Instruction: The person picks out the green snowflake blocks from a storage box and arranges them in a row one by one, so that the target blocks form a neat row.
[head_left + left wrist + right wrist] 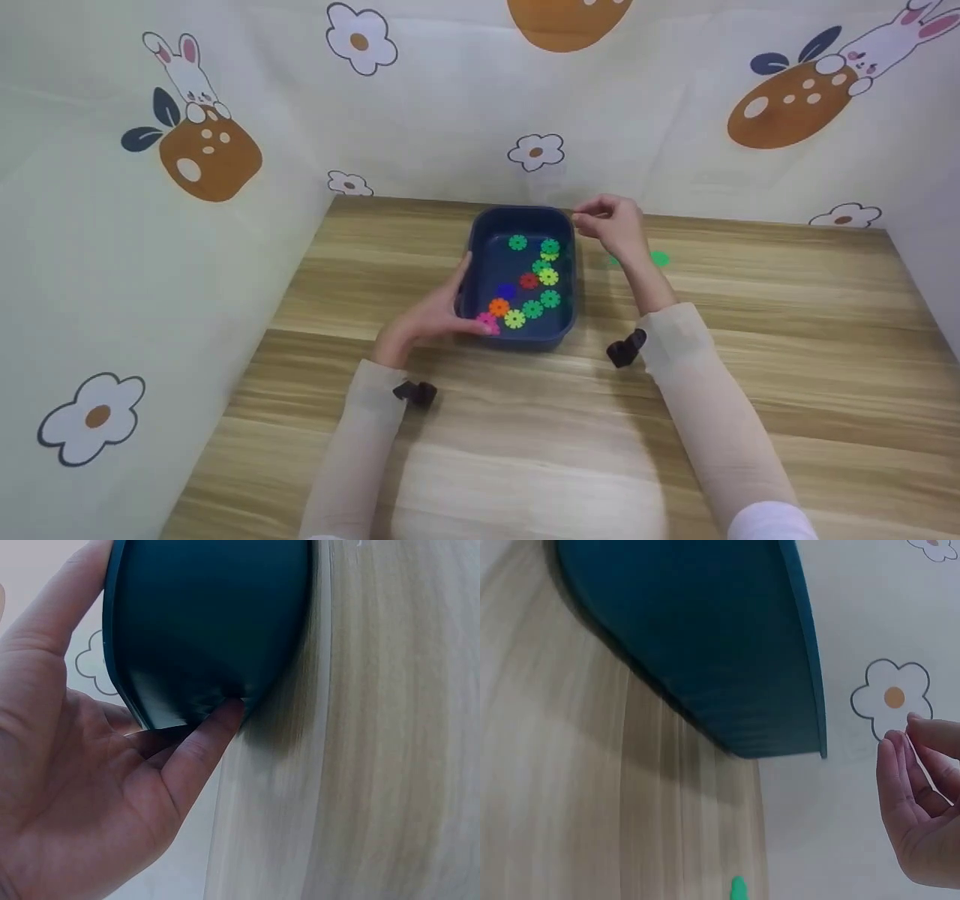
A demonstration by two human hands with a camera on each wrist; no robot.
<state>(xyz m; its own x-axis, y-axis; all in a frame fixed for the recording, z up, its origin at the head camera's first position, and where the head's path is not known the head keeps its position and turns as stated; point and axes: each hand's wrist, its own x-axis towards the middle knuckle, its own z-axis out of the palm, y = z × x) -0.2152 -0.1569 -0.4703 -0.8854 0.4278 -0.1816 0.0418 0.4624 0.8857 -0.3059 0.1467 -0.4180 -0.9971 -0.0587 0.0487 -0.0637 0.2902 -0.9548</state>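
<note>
Dark-blue tray point(499, 262), multicoloured discs point(548, 277)
Green disc point(517, 242) near the tray's far edge, pink disc point(486, 321) at its near-left corner; tan wood-grain table point(795, 337); cream backdrop point(442, 105) printed with white flowers point(360, 41) and brown, white-spotted shapes point(225, 169).

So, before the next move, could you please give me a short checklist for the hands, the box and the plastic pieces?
1. Left hand steadying the box: ok, it grips the near left part.
2. Box upright, opening upward: ok.
3. Pink piece clear of the left hand: not ok, the thumb overlaps it in the head view.
4. Right hand over the box: not ok, it is just outside the far right corner.
5. Right hand unloaded: cannot tell, its fingertips are pinched together.
6. Table clear of pieces: not ok, a green piece lies right of the box.
</note>
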